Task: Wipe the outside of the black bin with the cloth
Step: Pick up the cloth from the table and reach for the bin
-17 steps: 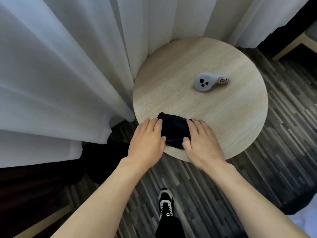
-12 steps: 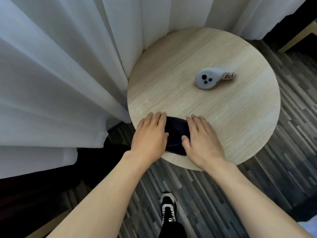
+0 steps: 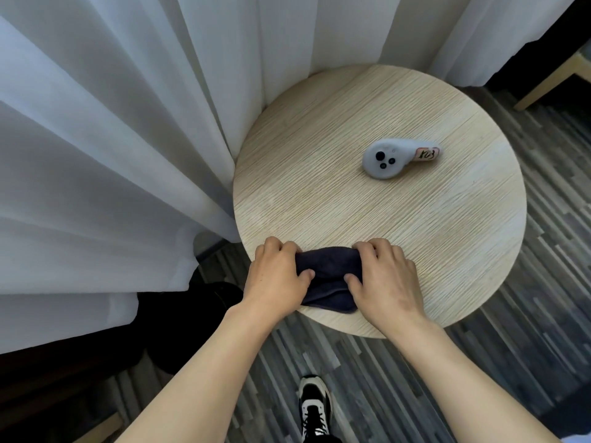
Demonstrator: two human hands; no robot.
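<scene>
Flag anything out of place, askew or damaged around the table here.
Nothing is spilled or damaged. The dark cloth is bunched at the table near edge, gripped by the left hand and right hand. A grey controller lies on its side further back. No bin is clearly visible.

left hand (image 3: 275,278): palm down, fingers curled, thumb tucked inward, gripping the cloth (image 3: 326,276) | right hand (image 3: 385,279): palm down, fingers curled, pinching the cloth's other end | both forearms bare, reaching forward, converging | hands close together
</scene>
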